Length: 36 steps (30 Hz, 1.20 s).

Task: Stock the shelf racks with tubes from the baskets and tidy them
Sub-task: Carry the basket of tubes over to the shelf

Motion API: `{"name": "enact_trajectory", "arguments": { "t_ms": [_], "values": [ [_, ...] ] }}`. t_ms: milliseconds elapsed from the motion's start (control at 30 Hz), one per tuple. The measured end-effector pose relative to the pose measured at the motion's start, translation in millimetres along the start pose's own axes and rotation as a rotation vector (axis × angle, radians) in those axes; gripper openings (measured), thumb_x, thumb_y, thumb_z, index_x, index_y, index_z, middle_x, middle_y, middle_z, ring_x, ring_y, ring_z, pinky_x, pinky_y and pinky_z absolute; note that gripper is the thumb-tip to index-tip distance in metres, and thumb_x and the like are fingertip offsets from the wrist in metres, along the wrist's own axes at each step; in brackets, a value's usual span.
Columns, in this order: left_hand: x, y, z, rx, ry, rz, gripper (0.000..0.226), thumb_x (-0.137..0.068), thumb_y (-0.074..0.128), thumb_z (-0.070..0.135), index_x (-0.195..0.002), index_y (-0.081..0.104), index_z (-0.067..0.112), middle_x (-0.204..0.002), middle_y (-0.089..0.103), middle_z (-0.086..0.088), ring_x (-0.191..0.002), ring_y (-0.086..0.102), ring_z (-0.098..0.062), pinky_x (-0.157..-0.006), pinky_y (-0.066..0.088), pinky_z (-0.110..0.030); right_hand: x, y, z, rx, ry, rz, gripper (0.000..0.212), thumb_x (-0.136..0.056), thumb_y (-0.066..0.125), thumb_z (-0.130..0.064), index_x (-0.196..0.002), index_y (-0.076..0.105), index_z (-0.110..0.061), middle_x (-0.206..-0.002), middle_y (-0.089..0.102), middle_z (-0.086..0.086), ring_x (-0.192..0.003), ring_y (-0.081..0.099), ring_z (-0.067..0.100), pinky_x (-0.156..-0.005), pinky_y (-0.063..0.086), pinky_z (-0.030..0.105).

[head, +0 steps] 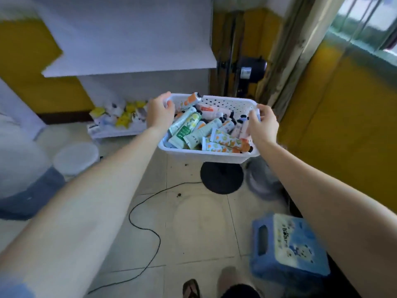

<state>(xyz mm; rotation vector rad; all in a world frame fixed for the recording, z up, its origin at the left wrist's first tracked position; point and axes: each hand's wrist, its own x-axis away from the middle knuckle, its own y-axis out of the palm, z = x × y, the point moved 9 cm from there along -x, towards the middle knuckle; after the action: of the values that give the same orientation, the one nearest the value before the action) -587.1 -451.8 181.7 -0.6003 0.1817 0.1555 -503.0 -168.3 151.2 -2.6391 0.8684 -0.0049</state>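
Note:
A white perforated basket (pixel 225 103) hangs in the air in front of me, full of several green, orange and white tubes (pixel 194 130). My left hand (pixel 160 114) grips the basket's far left rim. Over on the right rim, my right hand (pixel 263 125) curls around the edge. A white shelf rack (pixel 133 63) stands behind the basket. Its lowest shelf (pixel 113 131) near the floor carries several yellow and white items.
A black round stand base (pixel 222 177) and a black cable (pixel 146 211) lie on the tiled floor below the basket. A blue plastic stool (pixel 287 244) stands at the lower right. A white bucket (pixel 76 158) sits at the left. Yellow walls flank the rack.

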Motion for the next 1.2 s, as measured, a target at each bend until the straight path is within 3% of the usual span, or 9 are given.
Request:
{"name": "enact_trajectory", "arguments": {
  "t_ms": [133, 267, 433, 633, 700, 733, 800, 933, 1200],
  "values": [
    [-62, -42, -20, -0.035, -0.032, 0.060, 0.040, -0.092, 0.042, 0.013, -0.131, 0.051, 0.007, -0.137, 0.051, -0.008, -0.127, 0.046, -0.020, -0.098, 0.032, -0.020, -44, 70, -38, -0.050, 0.002, -0.074, 0.039, -0.093, 0.044, -0.031, -0.129, 0.050, -0.019, -0.116, 0.063, 0.010, -0.096, 0.063, 0.025, -0.070, 0.050, 0.029],
    [-128, -74, -36, -0.039, -0.070, 0.131, 0.041, -0.093, 0.041, 0.012, -0.132, 0.049, 0.007, -0.139, 0.048, -0.008, -0.129, 0.043, -0.020, -0.102, 0.031, -0.023, -99, 140, -82, -0.111, -0.023, -0.120, 0.039, -0.093, 0.044, -0.027, -0.129, 0.052, -0.018, -0.116, 0.061, 0.002, -0.071, 0.055, 0.001, -0.056, 0.041, 0.014],
    [-224, -111, -34, -0.072, -0.091, 0.248, 0.040, -0.093, 0.043, 0.014, -0.131, 0.050, 0.008, -0.138, 0.050, -0.009, -0.126, 0.045, -0.022, -0.100, 0.033, -0.024, -175, 221, -145, -0.157, -0.075, -0.221, 0.041, -0.092, 0.042, -0.023, -0.130, 0.051, -0.014, -0.068, 0.058, -0.003, -0.031, 0.047, -0.002, -0.035, 0.038, 0.011],
    [-332, -154, -8, -0.078, -0.070, 0.336, 0.038, -0.093, 0.043, 0.013, -0.129, 0.052, 0.007, -0.137, 0.049, -0.010, -0.126, 0.045, -0.024, -0.107, 0.035, -0.036, -266, 291, -231, -0.220, -0.146, -0.350, 0.032, -0.089, 0.039, -0.018, -0.115, 0.059, -0.020, -0.050, 0.051, 0.002, -0.027, 0.041, 0.005, -0.030, 0.029, 0.010],
    [-368, -165, -1, -0.081, -0.065, 0.310, 0.022, -0.093, 0.043, 0.015, -0.103, 0.062, 0.015, -0.112, 0.060, -0.004, -0.110, 0.053, -0.023, -0.096, 0.041, -0.033, -293, 311, -260, -0.230, -0.166, -0.370, 0.018, -0.087, 0.041, -0.016, -0.086, 0.059, -0.018, -0.042, 0.048, 0.000, -0.031, 0.041, 0.013, -0.032, 0.031, 0.014],
    [-385, -171, 3, -0.083, -0.061, 0.298, 0.019, -0.092, 0.043, 0.015, -0.083, 0.057, 0.024, -0.092, 0.057, 0.002, -0.097, 0.053, -0.021, -0.087, 0.040, -0.031, -305, 321, -274, -0.230, -0.167, -0.380, 0.018, -0.086, 0.042, -0.016, -0.075, 0.056, -0.016, -0.042, 0.046, 0.001, -0.035, 0.040, 0.016, -0.035, 0.033, 0.018],
    [-417, -183, 9, -0.079, -0.065, 0.292, 0.019, -0.090, 0.044, 0.017, -0.076, 0.050, 0.029, -0.089, 0.048, 0.002, -0.087, 0.049, -0.020, -0.080, 0.039, -0.031, -329, 344, -296, -0.261, -0.153, -0.405, 0.020, -0.085, 0.043, -0.014, -0.066, 0.048, -0.015, -0.045, 0.044, 0.003, -0.036, 0.036, 0.017, -0.039, 0.032, 0.023],
    [-483, -209, 4, -0.086, -0.079, 0.332, 0.028, -0.086, 0.046, 0.016, -0.063, 0.035, 0.028, -0.091, 0.043, -0.005, -0.078, 0.041, -0.017, -0.070, 0.030, -0.027, -369, 394, -332, -0.331, -0.147, -0.430, 0.026, -0.082, 0.044, -0.011, -0.057, 0.036, -0.015, -0.031, 0.031, 0.000, -0.024, 0.025, 0.015, -0.037, 0.024, 0.019],
    [-634, -256, -38, 0.002, -0.082, 0.363, 0.030, -0.087, 0.046, 0.014, -0.060, 0.040, 0.024, -0.085, 0.050, -0.005, -0.077, 0.047, -0.021, -0.066, 0.036, -0.027, -445, 511, -412, -0.265, -0.153, -0.429, 0.023, -0.087, 0.046, -0.016, -0.065, 0.043, -0.012, -0.059, 0.044, 0.009, -0.045, 0.041, 0.018, -0.042, 0.036, 0.027]
  ]
}}
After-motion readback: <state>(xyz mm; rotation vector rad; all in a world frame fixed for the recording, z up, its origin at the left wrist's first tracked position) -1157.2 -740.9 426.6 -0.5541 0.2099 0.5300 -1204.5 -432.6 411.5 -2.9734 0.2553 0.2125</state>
